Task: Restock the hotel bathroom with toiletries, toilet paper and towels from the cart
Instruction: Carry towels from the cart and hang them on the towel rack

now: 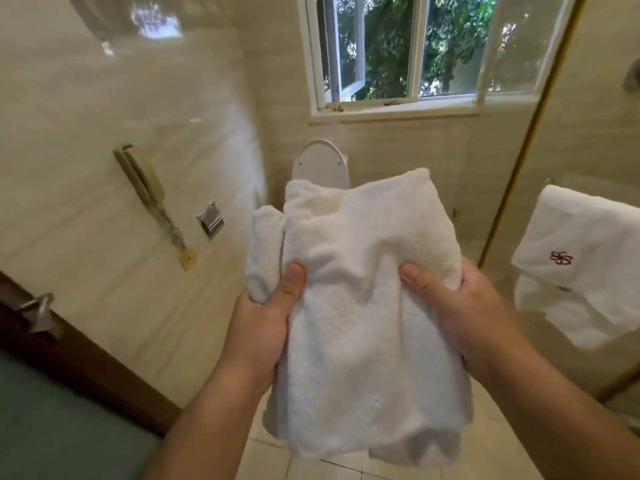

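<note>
A white terry towel (367,306) hangs in front of me, bunched at the top and draping down past my wrists. My left hand (266,317) grips its left side, thumb pressed on the front. My right hand (460,306) grips its right side the same way. Behind the towel stands the toilet with its white lid (320,166) raised; the bowl is hidden by the cloth. A second white towel (581,258) with a red embroidered logo hangs on a rail at the right.
A wall phone (147,188) and a chrome paper holder (211,218) sit on the glossy left wall. A dark wooden door with a metal handle (38,311) is at lower left. A window (408,50) is ahead, a gold-framed glass partition (519,143) right.
</note>
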